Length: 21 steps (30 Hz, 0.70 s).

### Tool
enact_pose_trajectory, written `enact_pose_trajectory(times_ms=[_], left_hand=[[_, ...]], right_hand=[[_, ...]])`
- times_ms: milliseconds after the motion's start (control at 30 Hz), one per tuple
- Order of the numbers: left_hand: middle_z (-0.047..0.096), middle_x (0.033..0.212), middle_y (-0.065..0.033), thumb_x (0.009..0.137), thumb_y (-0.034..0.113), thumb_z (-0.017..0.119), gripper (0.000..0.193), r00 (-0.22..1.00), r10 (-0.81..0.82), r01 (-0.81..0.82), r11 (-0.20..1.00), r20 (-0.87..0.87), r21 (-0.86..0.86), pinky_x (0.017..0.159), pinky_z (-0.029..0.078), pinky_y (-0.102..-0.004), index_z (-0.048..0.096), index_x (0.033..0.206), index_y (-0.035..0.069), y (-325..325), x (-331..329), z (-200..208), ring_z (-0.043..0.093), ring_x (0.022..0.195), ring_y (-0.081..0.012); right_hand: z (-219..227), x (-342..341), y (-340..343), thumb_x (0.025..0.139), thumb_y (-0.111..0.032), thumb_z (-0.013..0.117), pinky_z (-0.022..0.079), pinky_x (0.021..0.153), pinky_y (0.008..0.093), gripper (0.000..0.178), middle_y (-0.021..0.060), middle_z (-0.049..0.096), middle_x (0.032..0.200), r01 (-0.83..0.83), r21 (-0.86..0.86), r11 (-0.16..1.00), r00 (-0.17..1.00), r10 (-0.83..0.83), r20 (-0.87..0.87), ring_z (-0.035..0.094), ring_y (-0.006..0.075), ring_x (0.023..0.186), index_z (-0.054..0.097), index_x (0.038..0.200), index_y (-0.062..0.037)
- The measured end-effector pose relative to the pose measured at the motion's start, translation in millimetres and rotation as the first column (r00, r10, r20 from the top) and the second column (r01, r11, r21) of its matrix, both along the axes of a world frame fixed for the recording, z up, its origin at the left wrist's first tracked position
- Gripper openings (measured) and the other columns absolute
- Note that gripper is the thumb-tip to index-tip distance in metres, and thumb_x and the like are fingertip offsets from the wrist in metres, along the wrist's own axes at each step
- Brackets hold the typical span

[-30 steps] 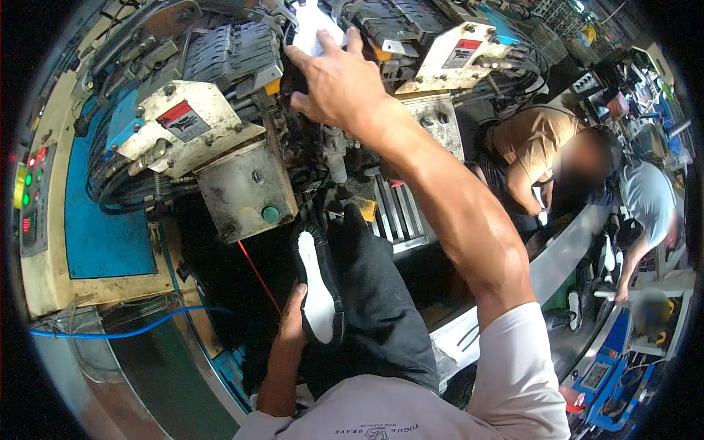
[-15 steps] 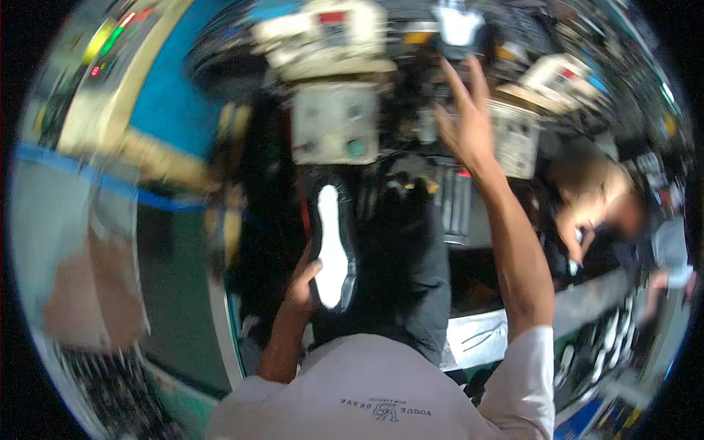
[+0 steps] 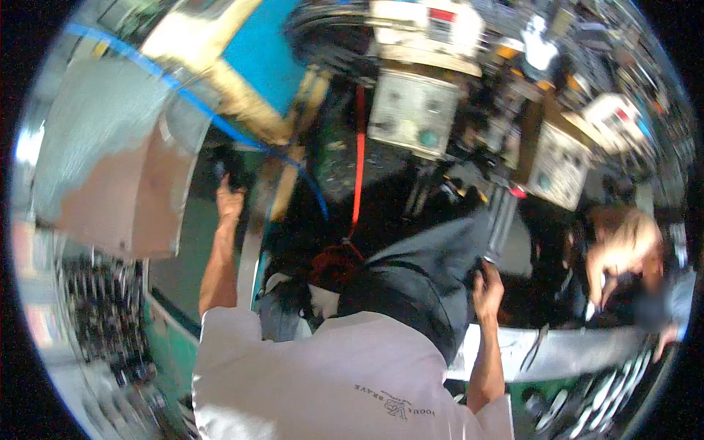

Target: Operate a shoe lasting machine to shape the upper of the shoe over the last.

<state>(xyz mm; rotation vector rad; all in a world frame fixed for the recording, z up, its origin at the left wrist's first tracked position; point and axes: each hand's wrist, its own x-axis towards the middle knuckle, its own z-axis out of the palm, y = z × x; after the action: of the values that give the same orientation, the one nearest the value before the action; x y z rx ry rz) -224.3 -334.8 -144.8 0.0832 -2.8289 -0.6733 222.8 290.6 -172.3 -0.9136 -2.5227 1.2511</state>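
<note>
On the left, my left hand [image 3: 230,202] reaches over a dark green surface [image 3: 196,227]. Its fingers are closed on a dark, blurred shoe [image 3: 227,165], whose white underside is out of sight. My right hand [image 3: 488,292] is beside my right thigh, close to the lower end of some grey metal bars [image 3: 502,224]. Its fingers are loosely curled and a little apart, and I see nothing in them.
Machines with pale control boxes [image 3: 412,111] stand ahead. A red strap [image 3: 359,161] and a blue hose [image 3: 242,136] hang left of centre. A brown-and-grey metal cover [image 3: 125,176] flanks the green surface. Another person [image 3: 623,246] works at right, near racks of shoes [image 3: 609,396].
My left hand has swung from the middle to the left with the shoe, its white underside no longer visible. My right hand has drawn back from the machine to beside my thigh. The view has turned left.
</note>
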Motion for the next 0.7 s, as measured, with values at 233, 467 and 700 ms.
enact_pose_trajectory(times_ms=[233, 467, 700], left_hand=[[0.073, 0.140, -0.0149, 0.106, 0.018, 0.070, 0.051, 0.742, -0.636, 0.419, 0.685, 0.210, 0.595, 0.111, 0.056, -0.0402, 0.063, 0.152, -0.003, 277, 54, -3, 0.070, 0.126, -0.0275], [0.076, 0.133, -0.0158, 0.108, 0.007, 0.065, 0.041, -0.233, -0.967, 0.351, 0.019, 0.107, 0.936, 0.105, 0.059, -0.0334, 0.064, 0.147, -0.005, 545, 332, -39, 0.074, 0.119, -0.0212], [0.076, 0.129, -0.0234, 0.102, 0.011, 0.071, 0.041, -0.561, -0.741, 0.802, -0.378, 0.368, 0.463, 0.097, 0.058, -0.0371, 0.069, 0.141, -0.003, 555, 406, -62, 0.075, 0.113, -0.0311]], right_hand=[[25, 41, -17, 0.100, -0.014, 0.066, 0.057, 0.101, 0.0474, 0.030, 0.0237, 0.075, 0.121, 0.207, 0.208, 0.956, 0.967, -0.167, -0.195, 0.073, 0.0425, 0.115, 0.074, 0.126, 0.0008], [16, 273, -49, 0.097, -0.009, 0.075, 0.058, 0.106, 0.0470, 0.039, 0.0221, 0.076, 0.132, 0.764, 0.223, 0.606, 0.610, -0.790, 0.060, 0.074, 0.0398, 0.121, 0.072, 0.134, 0.0017], [26, 482, -244, 0.100, -0.027, 0.074, 0.059, 0.093, 0.0434, 0.040, 0.0201, 0.082, 0.105, 0.961, 0.050, 0.271, 0.205, -0.823, 0.530, 0.079, 0.0275, 0.102, 0.076, 0.127, 0.0026]])
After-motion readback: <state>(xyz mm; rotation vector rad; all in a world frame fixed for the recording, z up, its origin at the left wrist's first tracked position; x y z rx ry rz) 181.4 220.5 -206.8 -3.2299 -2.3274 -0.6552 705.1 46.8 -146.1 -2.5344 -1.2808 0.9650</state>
